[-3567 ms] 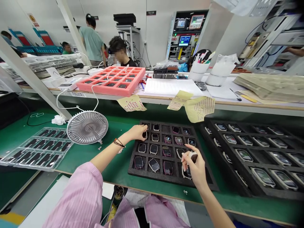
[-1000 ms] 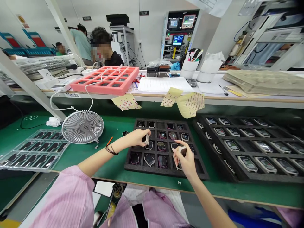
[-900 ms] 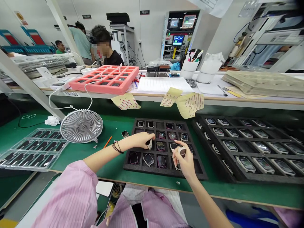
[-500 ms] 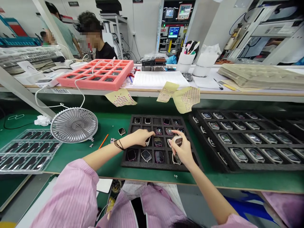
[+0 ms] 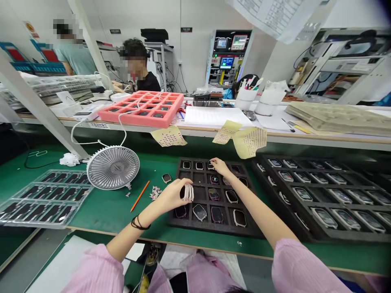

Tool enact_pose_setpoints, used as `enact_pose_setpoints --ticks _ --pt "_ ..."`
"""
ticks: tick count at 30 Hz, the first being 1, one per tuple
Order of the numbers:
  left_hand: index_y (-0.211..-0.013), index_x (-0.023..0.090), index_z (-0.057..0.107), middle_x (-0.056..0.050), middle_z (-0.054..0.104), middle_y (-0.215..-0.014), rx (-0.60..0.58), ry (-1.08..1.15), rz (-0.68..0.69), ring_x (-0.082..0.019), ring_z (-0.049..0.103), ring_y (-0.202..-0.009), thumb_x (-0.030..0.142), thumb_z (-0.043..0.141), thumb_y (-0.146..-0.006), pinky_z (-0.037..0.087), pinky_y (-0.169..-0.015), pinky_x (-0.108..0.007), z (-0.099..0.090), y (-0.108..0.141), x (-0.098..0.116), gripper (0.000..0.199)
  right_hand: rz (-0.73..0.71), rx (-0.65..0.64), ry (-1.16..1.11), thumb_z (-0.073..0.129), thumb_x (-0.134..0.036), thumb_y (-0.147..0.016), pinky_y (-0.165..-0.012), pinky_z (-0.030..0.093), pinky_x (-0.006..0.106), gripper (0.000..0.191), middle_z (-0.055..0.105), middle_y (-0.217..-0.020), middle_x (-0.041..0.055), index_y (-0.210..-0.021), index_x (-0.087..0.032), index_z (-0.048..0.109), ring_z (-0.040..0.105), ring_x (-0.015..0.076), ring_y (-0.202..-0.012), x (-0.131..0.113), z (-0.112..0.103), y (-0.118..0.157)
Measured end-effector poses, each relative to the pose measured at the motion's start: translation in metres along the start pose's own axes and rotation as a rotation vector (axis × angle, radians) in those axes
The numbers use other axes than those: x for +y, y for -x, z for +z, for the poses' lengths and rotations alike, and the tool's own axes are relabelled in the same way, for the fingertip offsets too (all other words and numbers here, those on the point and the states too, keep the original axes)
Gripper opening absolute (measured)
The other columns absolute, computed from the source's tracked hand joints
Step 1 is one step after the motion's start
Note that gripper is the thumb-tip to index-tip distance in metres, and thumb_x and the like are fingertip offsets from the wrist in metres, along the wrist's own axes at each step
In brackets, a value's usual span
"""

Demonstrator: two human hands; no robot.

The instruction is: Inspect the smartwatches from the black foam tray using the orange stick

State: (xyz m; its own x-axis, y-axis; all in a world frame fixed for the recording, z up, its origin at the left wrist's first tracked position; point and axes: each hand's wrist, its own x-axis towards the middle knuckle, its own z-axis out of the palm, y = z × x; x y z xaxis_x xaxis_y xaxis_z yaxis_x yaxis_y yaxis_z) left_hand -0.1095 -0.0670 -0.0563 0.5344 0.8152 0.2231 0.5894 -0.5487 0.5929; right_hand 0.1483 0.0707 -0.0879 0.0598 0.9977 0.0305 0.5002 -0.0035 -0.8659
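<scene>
L hand point(image 5: 175, 194): grasping stack of watches point(image 5: 190, 193) on edge, ctr frame, above blk tray point(image 5: 214, 228).
R hand point(image 5: 220, 167): fingertips at watch point(image 5: 210, 165) in top-row slot, same tray; can't tell if pinched or let go.
Blk tray: watches in many slots.
R trays point(image 5: 320, 194): stacked, watches in slots, lower R.
Pink tray point(image 5: 134, 119): upper L, dark pcs.
Clear tray point(image 5: 42, 198): lower L, blk pcs.

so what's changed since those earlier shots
The left hand has lifted away leftward with a stack of watches, leaving a slot in the black foam tray bare. The right hand has reached forward to the back row, where a watch now sits in a slot that was empty. The fan and coral tray stayed put.
</scene>
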Motion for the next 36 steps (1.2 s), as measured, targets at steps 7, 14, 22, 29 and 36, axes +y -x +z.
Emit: enact_pose_setpoints --ticks 7,14,22,29,36 --pt "-0.115 0.021 0.052 -0.007 0.063 -0.118 0.095 -0.002 -0.087 -0.025 0.059 -0.111 0.015 0.072 -0.071 0.049 -0.095 -0.037 -0.003 0.020 -0.003 0.049 -0.153 -0.061 -0.009 0.056 -0.031 -0.086 -0.088 0.048 0.039 0.029 0.060 -0.104 0.0098 -0.111 -0.018 0.061 0.058 0.0244 -0.100 -0.021 0.011 0.065" --pt "-0.123 0.021 0.047 -0.009 0.063 -0.114 0.063 -0.099 -0.037 -0.024 0.055 -0.109 0.002 0.051 -0.078 0.051 -0.092 -0.037 0.010 0.020 0.024 0.049 -0.079 -0.517 -0.414 0.063 -0.040 -0.086 -0.073 0.054 0.034 0.052 0.063 -0.103 0.0041 -0.133 -0.025 0.046 0.063 0.0180 -0.079 -0.049 0.053 0.177" --pt "-0.128 0.017 0.042 -0.012 0.060 -0.113 -0.002 -0.218 -0.129 -0.026 0.053 -0.109 -0.002 0.047 -0.076 0.051 -0.090 -0.039 0.016 0.039 0.040 0.055 -0.009 -0.484 -0.602 0.068 -0.036 -0.080 -0.087 0.052 0.035 0.054 0.058 -0.126 0.0054 -0.130 -0.029 0.047 0.059 0.0224 -0.109 -0.040 0.088 0.185" --pt "-0.138 0.023 0.033 -0.011 0.050 -0.136 -0.024 0.064 -0.092 -0.023 0.053 -0.119 0.030 0.067 -0.083 0.050 -0.092 -0.034 -0.022 0.051 0.001 0.065 0.227 -0.404 -0.842 0.065 -0.044 -0.080 -0.067 0.052 0.033 0.047 0.066 -0.098 0.0050 -0.121 -0.025 0.053 0.062 0.0216 -0.083 -0.048 0.087 0.188" --pt "-0.093 0.015 0.058 -0.012 0.058 -0.106 -0.027 -0.342 -0.444 -0.027 0.053 -0.101 0.022 0.054 -0.090 0.046 -0.088 -0.041 -0.026 0.056 -0.069 0.009 0.358 -0.436 -1.128 0.052 -0.039 -0.084 -0.052 0.044 0.032 0.048 0.065 -0.081 0.0056 -0.129 -0.023 0.052 0.059 0.0223 -0.066 -0.045 0.067 0.189"
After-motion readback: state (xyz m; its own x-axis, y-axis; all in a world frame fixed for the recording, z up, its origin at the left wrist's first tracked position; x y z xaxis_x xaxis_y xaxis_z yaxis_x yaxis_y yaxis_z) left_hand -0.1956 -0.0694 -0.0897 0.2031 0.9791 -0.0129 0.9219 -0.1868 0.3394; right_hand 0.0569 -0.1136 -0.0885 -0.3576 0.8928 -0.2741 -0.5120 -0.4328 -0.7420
